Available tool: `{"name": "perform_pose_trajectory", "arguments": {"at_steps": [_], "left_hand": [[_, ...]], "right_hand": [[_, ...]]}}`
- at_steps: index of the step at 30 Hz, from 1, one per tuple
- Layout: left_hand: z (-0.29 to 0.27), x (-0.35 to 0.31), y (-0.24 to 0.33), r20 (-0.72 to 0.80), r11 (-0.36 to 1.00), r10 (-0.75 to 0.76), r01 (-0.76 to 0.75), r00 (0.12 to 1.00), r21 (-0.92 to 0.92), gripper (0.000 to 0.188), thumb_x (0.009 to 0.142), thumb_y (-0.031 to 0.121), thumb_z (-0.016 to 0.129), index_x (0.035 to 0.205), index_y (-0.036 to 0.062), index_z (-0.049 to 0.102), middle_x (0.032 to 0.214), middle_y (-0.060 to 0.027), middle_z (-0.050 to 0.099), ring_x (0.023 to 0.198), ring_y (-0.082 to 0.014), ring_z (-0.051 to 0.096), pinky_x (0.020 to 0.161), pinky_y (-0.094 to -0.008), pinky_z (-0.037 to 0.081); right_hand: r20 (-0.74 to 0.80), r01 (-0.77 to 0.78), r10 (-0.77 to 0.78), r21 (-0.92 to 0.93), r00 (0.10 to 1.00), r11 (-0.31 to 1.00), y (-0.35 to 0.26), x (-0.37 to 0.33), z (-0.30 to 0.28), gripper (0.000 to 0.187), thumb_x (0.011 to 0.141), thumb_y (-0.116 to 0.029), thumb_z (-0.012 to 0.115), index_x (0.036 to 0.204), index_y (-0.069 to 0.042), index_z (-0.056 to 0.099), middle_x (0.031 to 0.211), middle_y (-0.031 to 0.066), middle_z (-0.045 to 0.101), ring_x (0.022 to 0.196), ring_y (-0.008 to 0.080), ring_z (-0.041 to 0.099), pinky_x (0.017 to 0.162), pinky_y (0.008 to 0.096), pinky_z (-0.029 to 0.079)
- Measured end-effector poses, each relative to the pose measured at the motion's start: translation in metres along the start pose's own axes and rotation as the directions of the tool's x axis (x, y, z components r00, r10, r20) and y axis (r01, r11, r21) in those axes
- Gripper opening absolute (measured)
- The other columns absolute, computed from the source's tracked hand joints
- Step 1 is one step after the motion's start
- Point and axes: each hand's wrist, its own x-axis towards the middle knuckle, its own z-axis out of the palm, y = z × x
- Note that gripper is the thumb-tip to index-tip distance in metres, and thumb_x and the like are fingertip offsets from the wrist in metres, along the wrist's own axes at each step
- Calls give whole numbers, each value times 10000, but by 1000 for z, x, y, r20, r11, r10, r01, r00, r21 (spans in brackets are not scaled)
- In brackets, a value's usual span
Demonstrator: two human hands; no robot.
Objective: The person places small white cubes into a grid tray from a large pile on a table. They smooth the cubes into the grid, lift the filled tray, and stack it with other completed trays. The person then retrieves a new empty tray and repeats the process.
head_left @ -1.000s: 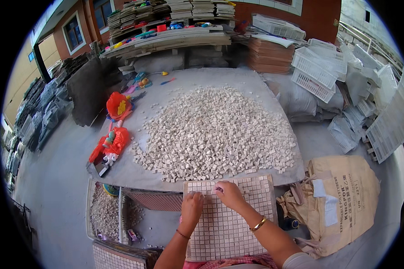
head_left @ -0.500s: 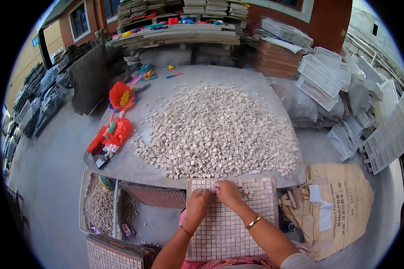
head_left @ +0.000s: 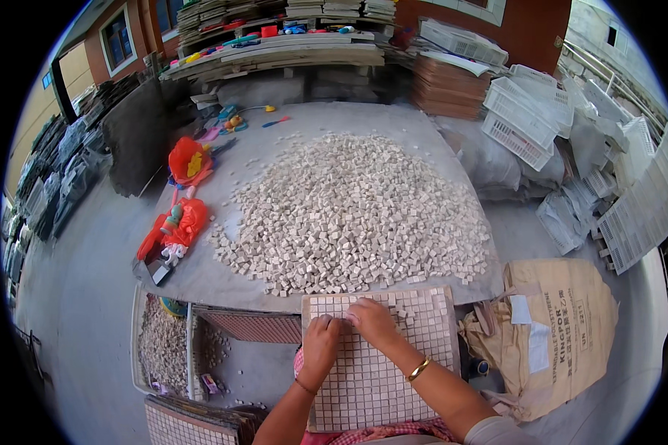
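A mosaic board (head_left: 371, 386) lies in front of me, its grid filled with rows of small square pale stone tiles. Over its upper left part my left hand (head_left: 322, 347) rests with the fingers curled in. Close beside it, my right hand (head_left: 373, 323) has thumb and fingers pinched together, the fingertips near those of the left. Whatever either hand holds is too small or hidden to make out. Several loose tiles (head_left: 402, 308) lie on top of the grid, right of my right hand. Beyond the board, a large heap of tiles (head_left: 356, 215) covers the grey table (head_left: 274, 127).
Red plastic bags (head_left: 188, 219) and small toys sit along the table's left side. A white crate of tiles (head_left: 136, 348) and stacked mosaic boards (head_left: 178, 424) stand at lower left. At right lies a tan sack (head_left: 571, 334); white plastic baskets (head_left: 519, 122) are piled farther back.
The whole view has shifted slightly. Both hands have moved a little toward me over the board, fingers still closed. The loose tiles and the heap look the same.
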Motion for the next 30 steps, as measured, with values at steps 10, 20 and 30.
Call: {"name": "perform_pose_trajectory", "arguments": {"at_steps": [10, 20, 30], "left_hand": [[7, -10, -1, -50, 998, 27, -24, 998, 61, 155, 742, 35, 600, 889, 59, 642, 912, -70, 598, 858, -271, 556, 783, -377, 459], [15, 8, 16, 131, 970, 73, -101, 989, 222, 343, 773, 89, 608, 1104, -1, 604, 1208, -119, 505, 1024, -308, 488, 874, -406, 421], [33, 65, 46, 20, 977, 213, -213, 977, -8, 273, 777, 83, 617, 1043, 23, 615, 1074, -117, 552, 1003, -305, 500, 848, -386, 429]], "right_hand": [[68, -179, 175, 51, 982, 983, -11, 4, -1, 108, 761, -118, 627, 802, -44, 560, 814, 119, 567, 820, 343, 588, 692, 453, 479], [-244, -325, 338, 94, 909, 941, 50, -38, -97, 109, 783, -98, 679, 847, -19, 641, 757, 135, 632, 687, 295, 620, 624, 374, 487], [-24, -462, 475, -280, 880, 841, 21, -25, -73, 405, 725, -330, 749, 920, -19, 577, 915, 157, 609, 873, 340, 605, 731, 420, 492]]}}
